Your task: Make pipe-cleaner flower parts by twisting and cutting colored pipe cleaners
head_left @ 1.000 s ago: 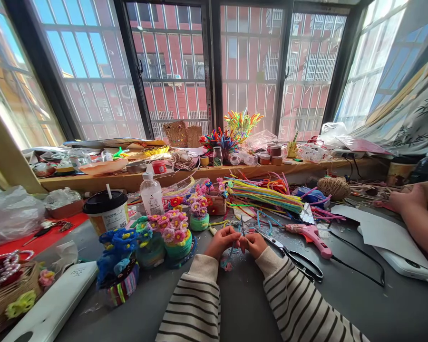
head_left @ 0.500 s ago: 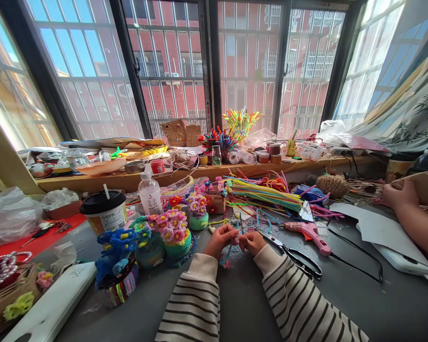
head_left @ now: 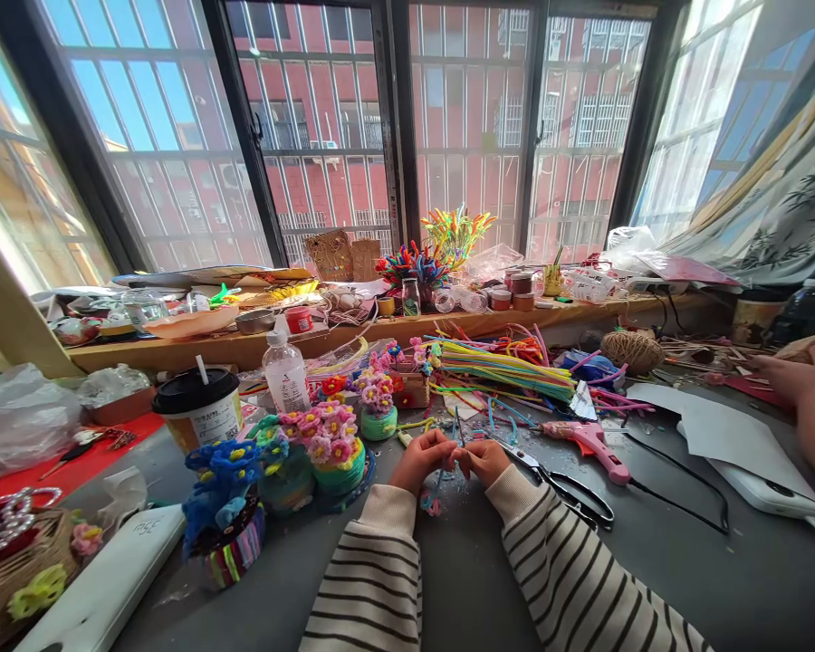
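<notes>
Over the grey table, my left hand (head_left: 419, 460) and my right hand (head_left: 484, 460) meet, fingertips pinched close together. Between them is a thin blue pipe cleaner (head_left: 455, 424), one end pointing up and the rest hanging below my left fingers. A small pink and blue fuzzy piece (head_left: 432, 503) shows just beneath; whether it is joined to the pipe cleaner I cannot tell. Black-handled scissors (head_left: 577, 496) lie right beside my right hand, partly hidden behind it. Farther right rests a pink glue gun (head_left: 608, 453) with its black cord.
Pots of pipe-cleaner flowers (head_left: 330, 435) stand left of my hands, near a lidded cup (head_left: 200, 407) and a bottle (head_left: 285, 371). Behind lies a bundle of pipe cleaners (head_left: 503, 367). At the right edge another person's hand (head_left: 798, 376) reaches over, beyond a white power bank (head_left: 764, 489).
My hands stay together with the pipe cleaner, fingers shifting slightly. The other person's hand has moved right, and the brown cardboard piece it held is now mostly out of sight.
</notes>
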Motion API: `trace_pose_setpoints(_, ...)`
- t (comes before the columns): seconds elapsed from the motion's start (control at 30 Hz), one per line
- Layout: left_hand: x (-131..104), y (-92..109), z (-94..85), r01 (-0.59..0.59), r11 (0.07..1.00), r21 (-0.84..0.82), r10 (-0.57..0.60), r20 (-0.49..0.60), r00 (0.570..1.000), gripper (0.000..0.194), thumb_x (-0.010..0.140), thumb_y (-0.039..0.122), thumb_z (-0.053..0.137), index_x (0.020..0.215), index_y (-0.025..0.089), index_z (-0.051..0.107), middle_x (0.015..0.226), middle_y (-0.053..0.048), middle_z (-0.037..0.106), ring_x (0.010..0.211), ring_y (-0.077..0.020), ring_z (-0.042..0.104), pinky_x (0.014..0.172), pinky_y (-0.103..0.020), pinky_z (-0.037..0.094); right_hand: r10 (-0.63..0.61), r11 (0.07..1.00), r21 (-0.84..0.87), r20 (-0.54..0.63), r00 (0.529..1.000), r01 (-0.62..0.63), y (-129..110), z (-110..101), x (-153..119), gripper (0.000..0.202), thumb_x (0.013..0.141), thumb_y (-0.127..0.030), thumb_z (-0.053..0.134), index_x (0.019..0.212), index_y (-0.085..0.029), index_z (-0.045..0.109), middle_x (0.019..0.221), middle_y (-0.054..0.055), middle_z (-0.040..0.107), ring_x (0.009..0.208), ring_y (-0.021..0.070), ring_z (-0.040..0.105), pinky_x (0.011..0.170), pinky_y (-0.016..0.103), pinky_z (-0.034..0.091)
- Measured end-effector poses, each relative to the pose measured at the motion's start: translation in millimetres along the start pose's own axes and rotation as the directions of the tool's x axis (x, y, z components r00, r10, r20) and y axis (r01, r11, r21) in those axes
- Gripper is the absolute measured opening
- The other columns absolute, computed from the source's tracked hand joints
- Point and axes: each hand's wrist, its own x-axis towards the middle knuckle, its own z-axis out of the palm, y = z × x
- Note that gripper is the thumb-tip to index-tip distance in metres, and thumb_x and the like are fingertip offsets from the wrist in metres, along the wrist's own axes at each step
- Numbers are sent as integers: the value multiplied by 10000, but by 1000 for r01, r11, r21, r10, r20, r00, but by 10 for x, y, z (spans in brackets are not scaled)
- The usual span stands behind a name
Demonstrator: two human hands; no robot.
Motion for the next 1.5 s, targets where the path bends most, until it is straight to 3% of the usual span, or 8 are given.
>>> trace_pose_setpoints(0.23, -24, 8, 8, -45, 999, -26, 44, -15, 999, 236, 575, 287, 585, 538, 153, 395, 445, 53, 485, 431, -51, 407, 480, -182, 297, 65, 997, 35, -33, 997, -64, -66, -2, -8, 551, 630, -601, 369, 310, -160, 452, 324, -9, 403, 358, 69, 357, 433, 203, 304)
trace_pose_setpoints(0.37, -31, 6, 16, -47, 999, -7, 47, -40, 998, 233, 569, 286, 585, 535, 153, 397, 422, 52, 488, 422, -56, 413, 472, -180, 296, 109, 992, 62, -58, 992, -105, -112, -56, -18, 582, 642, -621, 316, 310, -157, 429, 307, -27, 322, 338, 56, 302, 405, 199, 270)
trace_pose_setpoints(0.7, -10, -11, -18, -59, 998, 20, 59, 9, 998, 236, 582, 323, 567, 536, 161, 402, 439, 58, 484, 440, -62, 430, 501, -190, 321, 15, 997, 69, 80, 997, -21, -53, 10, -7, 705, 614, -700, 149, 406, -127, 504, 339, -38, 268, 343, 52, 277, 378, 195, 216)
trace_pose_setpoints(1.07, -4, -27, -6, -53, 999, 3, 53, -7, 999, 226, 578, 267, 579, 537, 150, 390, 417, 53, 489, 409, -53, 420, 455, -174, 290, 67, 998, -6, -49, 997, -67, -132, -66, -24, 596, 640, -632, 300, 309, -151, 420, 324, -23, 342, 354, 59, 321, 419, 198, 271)
trace_pose_setpoints(1.3, 3, -17, -6, -39, 999, 2, 39, -14, 999, 254, 556, 308, 593, 538, 155, 391, 423, 47, 499, 409, -62, 432, 459, -187, 300, 22, 1000, 10, 37, 999, -22, -93, -42, -22, 704, 649, -669, 126, 395, -132, 503, 328, -35, 276, 342, 55, 292, 380, 191, 235)
trace_pose_setpoints(1.5, -16, 2, 34, -24, 1000, 4, 24, -26, 999, 264, 529, 307, 612, 521, 153, 397, 406, 45, 492, 397, -61, 422, 447, -183, 288, 58, 998, -20, -37, 998, -59, -107, -48, -25, 606, 651, -631, 272, 319, -148, 426, 324, -25, 316, 353, 58, 305, 412, 197, 259)
